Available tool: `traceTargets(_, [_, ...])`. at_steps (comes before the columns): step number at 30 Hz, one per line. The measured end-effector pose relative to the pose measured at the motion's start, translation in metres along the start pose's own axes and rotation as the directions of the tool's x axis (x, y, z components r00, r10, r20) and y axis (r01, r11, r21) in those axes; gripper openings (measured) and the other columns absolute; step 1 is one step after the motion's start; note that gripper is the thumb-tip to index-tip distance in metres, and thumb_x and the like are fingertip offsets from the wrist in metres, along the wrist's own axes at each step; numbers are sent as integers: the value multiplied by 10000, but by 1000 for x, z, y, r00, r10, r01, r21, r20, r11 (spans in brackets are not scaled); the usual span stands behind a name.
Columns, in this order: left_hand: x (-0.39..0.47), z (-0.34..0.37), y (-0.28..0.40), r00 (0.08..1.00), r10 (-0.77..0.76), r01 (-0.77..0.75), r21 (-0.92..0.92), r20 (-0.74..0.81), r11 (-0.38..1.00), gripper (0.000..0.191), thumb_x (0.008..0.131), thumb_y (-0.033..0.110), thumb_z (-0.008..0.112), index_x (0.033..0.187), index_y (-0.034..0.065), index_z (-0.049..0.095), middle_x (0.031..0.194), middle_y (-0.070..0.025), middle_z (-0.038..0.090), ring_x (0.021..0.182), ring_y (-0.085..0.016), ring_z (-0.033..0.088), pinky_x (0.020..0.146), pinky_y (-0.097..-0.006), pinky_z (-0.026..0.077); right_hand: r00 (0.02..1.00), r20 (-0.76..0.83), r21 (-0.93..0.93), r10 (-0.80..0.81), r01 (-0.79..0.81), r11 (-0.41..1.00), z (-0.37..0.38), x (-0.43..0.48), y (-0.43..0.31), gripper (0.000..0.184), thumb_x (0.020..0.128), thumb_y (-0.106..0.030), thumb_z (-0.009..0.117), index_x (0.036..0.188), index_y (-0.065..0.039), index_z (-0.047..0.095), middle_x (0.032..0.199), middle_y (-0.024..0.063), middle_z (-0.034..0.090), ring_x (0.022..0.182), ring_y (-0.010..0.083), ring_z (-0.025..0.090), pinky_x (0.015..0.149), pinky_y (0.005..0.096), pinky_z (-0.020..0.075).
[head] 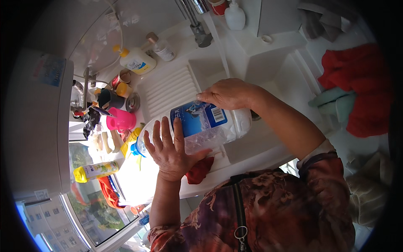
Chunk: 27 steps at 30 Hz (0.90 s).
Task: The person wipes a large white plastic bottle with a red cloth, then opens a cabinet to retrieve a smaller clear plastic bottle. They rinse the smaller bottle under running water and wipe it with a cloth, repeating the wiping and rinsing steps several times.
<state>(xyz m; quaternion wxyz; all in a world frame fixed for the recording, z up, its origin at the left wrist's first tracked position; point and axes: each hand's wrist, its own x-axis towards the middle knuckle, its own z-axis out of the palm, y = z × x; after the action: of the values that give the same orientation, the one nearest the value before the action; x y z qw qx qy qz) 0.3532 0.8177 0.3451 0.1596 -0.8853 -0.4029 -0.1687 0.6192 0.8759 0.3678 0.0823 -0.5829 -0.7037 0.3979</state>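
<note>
A large clear plastic bottle (204, 138) with a blue label lies on its side over the ridged washboard (170, 89) and the edge of the white sink basin (255, 151). Its blue cap (137, 149) points left toward the window. My right hand (231, 94) grips the bottle's far side near its base, thumb along the label. Spread fingers of my left hand (171, 154) lie over the neck end; whether they press on the plastic I cannot tell. Behind my right hand, water (218, 44) runs from the metal tap (200, 28).
A yellow-pump bottle (138, 61) and a small capped bottle (162, 47) stand behind the washboard. Left are a pink cup (121, 119) and a yellow-capped container (96, 171). A red cloth (200, 170) lies at the front; another red cloth (355, 85) is on the right.
</note>
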Motion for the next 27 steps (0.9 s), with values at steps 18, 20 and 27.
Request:
traceTargets(18, [4,1,1,996,-82,80,-56,-19,995,1088,703,847,637,1465,79,511,1433,-223,523,1334,-403,465,1151,-607,201,693,-566,-75,-447,497,865,70,-83,-4,674,947,-42,532,1571,-50,280,1571,181,374,1426,377,400,1227,544,195])
traceTargets(20, [6,-2,0,997,-82,81,-47,-8,996,1091,705,839,644,1468,72,506,1432,-227,521,1335,-409,463,1154,-614,197,705,-580,44,-407,526,849,62,-81,1,688,945,8,471,1586,-56,233,1562,181,392,1423,374,405,1228,548,184])
traceTargets(27, [2,-1,3,997,-78,79,-45,6,996,1068,724,826,640,1461,62,514,1471,-228,499,1383,-415,429,1171,-641,194,782,-610,314,-128,387,867,62,-66,16,604,957,81,430,1541,-42,341,1506,156,486,1214,171,567,1024,319,462])
